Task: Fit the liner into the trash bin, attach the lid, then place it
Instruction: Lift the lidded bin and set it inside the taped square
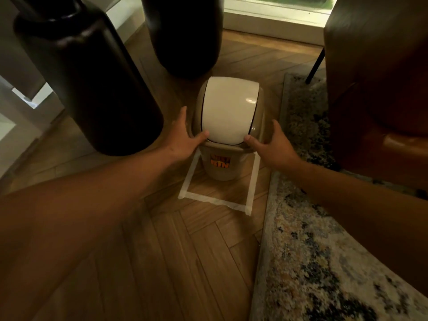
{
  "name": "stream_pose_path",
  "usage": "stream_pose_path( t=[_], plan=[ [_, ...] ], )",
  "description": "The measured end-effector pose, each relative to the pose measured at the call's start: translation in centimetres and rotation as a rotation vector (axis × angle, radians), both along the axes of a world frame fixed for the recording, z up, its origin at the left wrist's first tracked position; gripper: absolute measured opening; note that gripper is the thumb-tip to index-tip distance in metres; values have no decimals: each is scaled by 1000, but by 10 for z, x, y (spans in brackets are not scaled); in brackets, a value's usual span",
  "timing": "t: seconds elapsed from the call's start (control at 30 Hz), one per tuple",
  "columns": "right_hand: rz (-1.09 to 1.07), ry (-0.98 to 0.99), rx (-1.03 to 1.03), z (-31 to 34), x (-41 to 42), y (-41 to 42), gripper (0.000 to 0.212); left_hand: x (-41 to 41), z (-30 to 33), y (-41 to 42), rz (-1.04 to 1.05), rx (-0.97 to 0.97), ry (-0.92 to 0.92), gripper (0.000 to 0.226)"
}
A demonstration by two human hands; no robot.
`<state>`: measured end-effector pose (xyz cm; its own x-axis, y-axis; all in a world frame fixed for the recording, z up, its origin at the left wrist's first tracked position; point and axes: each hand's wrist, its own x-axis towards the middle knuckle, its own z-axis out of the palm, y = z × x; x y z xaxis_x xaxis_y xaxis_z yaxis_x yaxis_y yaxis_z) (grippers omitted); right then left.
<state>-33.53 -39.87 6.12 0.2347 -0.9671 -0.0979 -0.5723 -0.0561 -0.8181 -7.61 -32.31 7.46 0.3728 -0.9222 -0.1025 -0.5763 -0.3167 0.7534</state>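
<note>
Your left hand (pixel 183 137) and right hand (pixel 272 144), fingers spread, flank the lid (pixel 228 112) of the trash bin (pixel 220 167), thumbs resting on its near rim. The bin stands on the floor (pixel 162 251), inside the taped square (pixel 215 200), toward its far edge. Likely light, smooth plastic; hold it below the lid collar.

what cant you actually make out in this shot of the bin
- Liner: the lid covers the trash bin opening in the head view, so no liner shows.
- Bin label: top line too blurred to read; only "BIN" is clear.
- Far side of the tape square: hidden behind the bin.
- Left hand and right hand: palms hidden, contact with the lid rim unclear.
</note>
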Motion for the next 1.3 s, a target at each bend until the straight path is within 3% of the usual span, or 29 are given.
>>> stream_pose_path(
  t=[0.17, 0.3, 0.6, 0.77, 0.87, 0.97, 1.1, 1.3],
  plan=[
    [-16, -74, 102, 0, 6, 4, 85, -7, -1, 4, -91, -17, 7, 68],
    [14, -97, 81, 0, 4, 8, 72, -10, 2, 5, -74, 11, 58, 71],
    [40, -43, 55, -2, -11, 32, 69, -14, -3, 27, -131, -30, 66, 70],
    [91, 8, 74, 2, -15, 38, 86, -13, -5, 36, -166, -19, 26, 75],
    [175, 152, -117, 14, -15, 39, 123, -10, 1, 38, -190, 12, -122, 106],
    [274, 292, -345, 21, -7, 37, 141, -9, 13, 31, -323, -54, -228, 120],
    [296, 285, -355, 14, 7, 38, 146, -9, 23, 21, -440, -59, -229, 122],
    [255, 244, -420, 0, 7, 38, 142, -6, 16, 20, -437, -85, -241, 122]
  ],
)
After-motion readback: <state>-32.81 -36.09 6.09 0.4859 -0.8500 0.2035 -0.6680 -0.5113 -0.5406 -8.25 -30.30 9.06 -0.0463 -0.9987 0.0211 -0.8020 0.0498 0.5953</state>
